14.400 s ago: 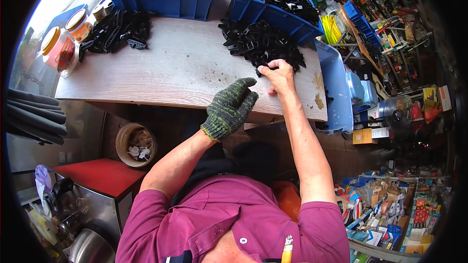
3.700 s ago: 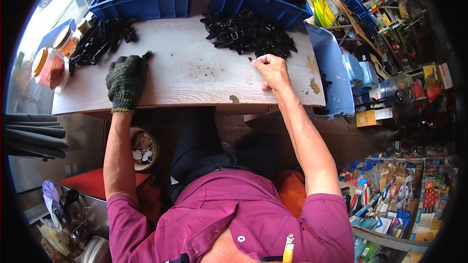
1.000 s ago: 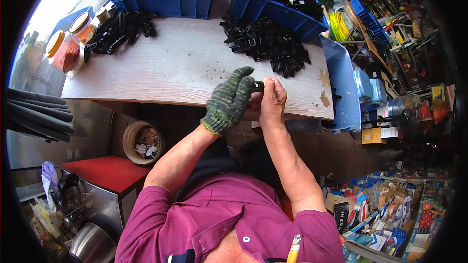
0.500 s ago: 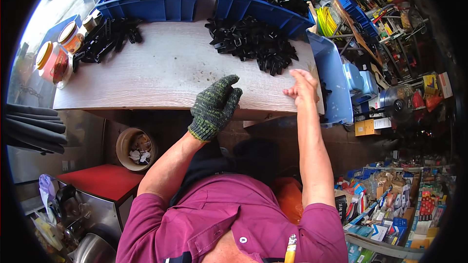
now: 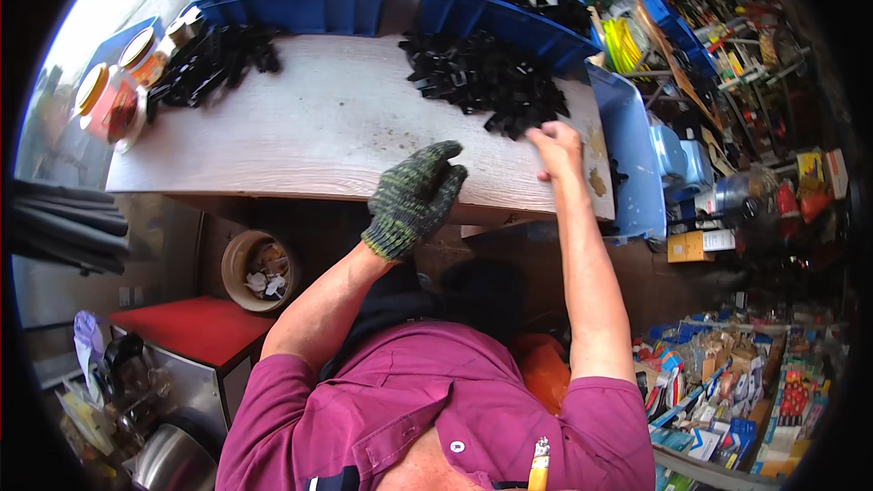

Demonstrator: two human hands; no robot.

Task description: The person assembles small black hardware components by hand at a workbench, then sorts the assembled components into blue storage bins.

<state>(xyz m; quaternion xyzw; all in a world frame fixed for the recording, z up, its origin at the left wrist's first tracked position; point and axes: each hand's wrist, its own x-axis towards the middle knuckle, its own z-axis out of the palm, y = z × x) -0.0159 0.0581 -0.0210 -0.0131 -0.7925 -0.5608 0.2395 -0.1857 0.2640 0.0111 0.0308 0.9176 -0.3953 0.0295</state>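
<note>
My left hand (image 5: 415,196), in a green knit glove, hovers over the front edge of the pale wooden table (image 5: 309,127) with its fingers apart and nothing in it. My bare right hand (image 5: 556,147) reaches to the near edge of a heap of small black plastic parts (image 5: 486,82) on the right of the table; its fingers are curled at the heap, and whether they grip a part is hidden. A second pile of black parts (image 5: 214,59) lies at the table's far left.
Two blue crates (image 5: 314,2) (image 5: 496,14) full of black parts stand along the table's far edge. Jars with orange lids (image 5: 114,95) sit at the left end. A blue bin (image 5: 627,159) hangs off the right end. A round bucket (image 5: 255,268) stands below.
My right hand moved from the table's right edge up and left to the heap of black parts. My gloved left hand stayed about where it was, empty.
</note>
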